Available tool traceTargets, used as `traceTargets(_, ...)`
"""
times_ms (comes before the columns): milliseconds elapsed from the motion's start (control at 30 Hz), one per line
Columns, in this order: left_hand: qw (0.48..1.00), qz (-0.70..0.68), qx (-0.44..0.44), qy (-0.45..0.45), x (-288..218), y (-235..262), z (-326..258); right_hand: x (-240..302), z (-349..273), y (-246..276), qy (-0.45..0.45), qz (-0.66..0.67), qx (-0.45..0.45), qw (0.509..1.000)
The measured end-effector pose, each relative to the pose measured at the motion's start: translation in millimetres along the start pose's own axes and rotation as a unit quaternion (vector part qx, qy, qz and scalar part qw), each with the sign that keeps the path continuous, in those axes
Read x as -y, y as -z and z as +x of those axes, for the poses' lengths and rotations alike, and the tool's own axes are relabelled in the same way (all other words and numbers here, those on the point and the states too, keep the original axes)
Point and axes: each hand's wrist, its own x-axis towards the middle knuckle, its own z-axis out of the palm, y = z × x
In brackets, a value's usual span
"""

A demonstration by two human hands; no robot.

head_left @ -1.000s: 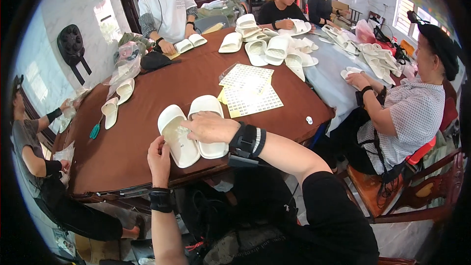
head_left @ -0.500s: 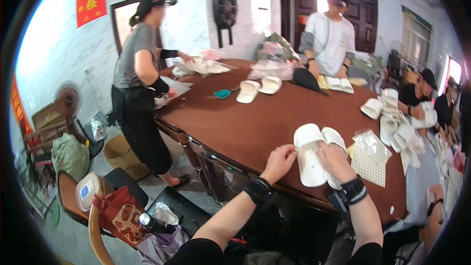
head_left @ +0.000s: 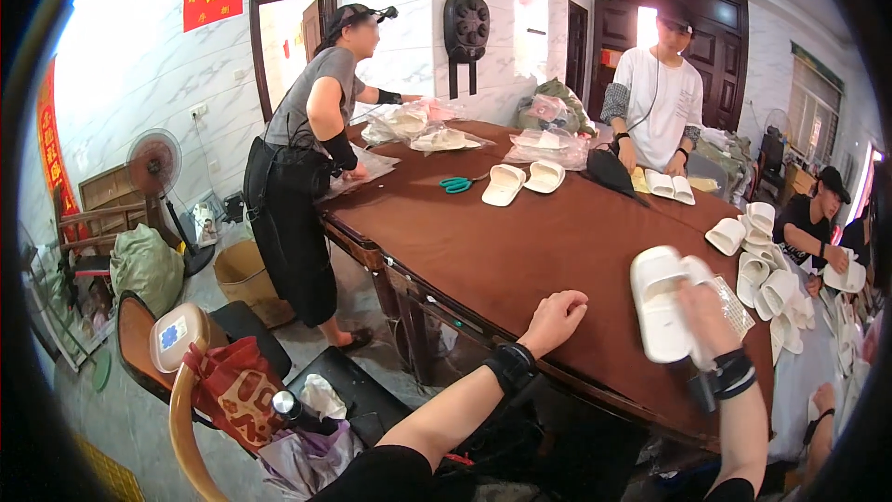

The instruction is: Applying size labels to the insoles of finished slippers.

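My right hand (head_left: 704,314), smeared by motion, grips a pair of white slide slippers (head_left: 661,307) over the right part of the brown table. The left slipper of the pair shows its insole; the other lies partly under my hand. My left hand (head_left: 555,321) is apart from them, over the table's near edge, its fingers curled together with nothing visible in them. Beside the slippers, a sheet of small stickers (head_left: 736,309) is partly covered by my right hand and the pair.
Another pair of white slippers (head_left: 504,185) and teal-handled scissors (head_left: 456,186) lie farther back on the brown table (head_left: 446,251). White slippers are piled (head_left: 776,293) at the right. Two people stand at the far side; another sits at right. A chair with bags (head_left: 232,381) stands at left.
My right hand has carried the slippers to the right, over the sticker sheets. My left hand has let go of the slipper's edge and sits apart. The view has shifted left.
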Motion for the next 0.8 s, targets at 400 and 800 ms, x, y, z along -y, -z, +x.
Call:
traceTargets(400,1.000,0.018,0.011,-0.002,-1.3,0.9,-3.2,-204.8,-33.3,45.0,-0.192,0.022,-0.165,0.967)
traceTargets(800,0.971,-0.046,0.195,0.131,-10.1,34.5,54.7,-20.6,-6.9,8.6,-0.089,0.129,0.044,0.987)
